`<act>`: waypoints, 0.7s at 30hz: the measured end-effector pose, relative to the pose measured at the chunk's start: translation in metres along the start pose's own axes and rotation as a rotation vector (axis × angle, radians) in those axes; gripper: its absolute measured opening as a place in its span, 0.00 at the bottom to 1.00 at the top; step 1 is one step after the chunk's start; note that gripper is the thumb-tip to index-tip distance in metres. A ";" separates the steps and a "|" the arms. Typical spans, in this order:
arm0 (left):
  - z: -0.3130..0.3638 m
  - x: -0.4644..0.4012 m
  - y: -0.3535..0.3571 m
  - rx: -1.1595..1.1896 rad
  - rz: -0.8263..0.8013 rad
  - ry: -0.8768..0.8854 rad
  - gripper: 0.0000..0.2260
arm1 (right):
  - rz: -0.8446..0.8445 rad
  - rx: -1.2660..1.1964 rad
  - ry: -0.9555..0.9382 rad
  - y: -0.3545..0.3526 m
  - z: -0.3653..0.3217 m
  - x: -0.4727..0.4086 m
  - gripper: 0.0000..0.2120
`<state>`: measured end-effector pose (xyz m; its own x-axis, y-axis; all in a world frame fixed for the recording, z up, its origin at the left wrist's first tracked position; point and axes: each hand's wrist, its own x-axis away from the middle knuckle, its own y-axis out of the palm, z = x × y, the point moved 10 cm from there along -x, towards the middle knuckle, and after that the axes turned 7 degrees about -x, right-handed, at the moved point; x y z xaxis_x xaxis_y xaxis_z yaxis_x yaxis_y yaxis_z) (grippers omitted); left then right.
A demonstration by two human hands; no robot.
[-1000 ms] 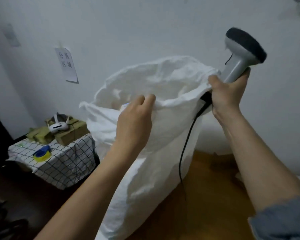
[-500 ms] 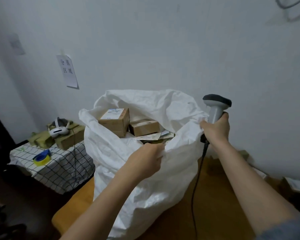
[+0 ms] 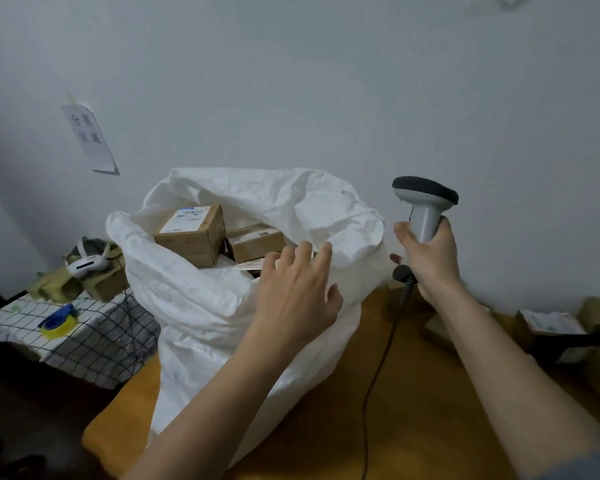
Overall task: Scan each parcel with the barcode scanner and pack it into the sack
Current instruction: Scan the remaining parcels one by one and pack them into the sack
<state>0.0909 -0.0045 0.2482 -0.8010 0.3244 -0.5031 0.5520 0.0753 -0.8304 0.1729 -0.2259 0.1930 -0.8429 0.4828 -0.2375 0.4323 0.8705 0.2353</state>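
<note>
The left hand (image 3: 297,292), which was gripping the near rim of the sack (image 3: 201,306) half a second ago, is now letting go: its fingers (image 3: 303,252) are spreading apart and hovering just at the rim, perhaps brushing the cloth, though the contact is hard to judge. The right hand (image 3: 426,258) is staying clamped around the grip of the barcode scanner (image 3: 425,199), but it is no longer pinching the sack's right edge; it is sitting just beside it. The scanner's cable (image 3: 378,368) is trailing down across the orange worktop (image 3: 413,427).

The sack is standing open on the worktop, sagging lower than before, with a labelled box (image 3: 191,233) and a second box (image 3: 255,240) showing at its mouth. Whatever is lying beneath them is being hidden by the left hand and the sack wall. To the far right, more parcels (image 3: 548,327) are lying in shadow, partly cut off by the frame edge. At left, a checked cloth (image 3: 94,337) is carrying a roll of tape (image 3: 58,322) and a blurred white headset (image 3: 85,261).
</note>
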 end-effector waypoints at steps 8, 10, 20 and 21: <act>0.071 -0.002 -0.012 0.019 0.146 0.081 0.19 | 0.031 -0.003 -0.066 -0.072 -0.021 -0.004 0.17; 0.100 -0.001 -0.005 0.078 0.164 0.176 0.15 | 0.061 0.054 -0.076 -0.098 -0.018 -0.005 0.18; 0.225 -0.023 0.137 0.198 -0.182 0.361 0.16 | 0.232 0.199 0.013 -0.223 0.027 -0.010 0.17; 0.232 -0.031 0.155 0.192 -0.219 0.355 0.15 | 0.249 0.186 0.033 -0.233 0.034 -0.011 0.17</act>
<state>0.1473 -0.2218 0.0792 -0.7470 0.6255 -0.2252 0.2987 0.0132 -0.9543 0.0922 -0.4304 0.1089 -0.7124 0.6826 -0.1629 0.6754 0.7300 0.1048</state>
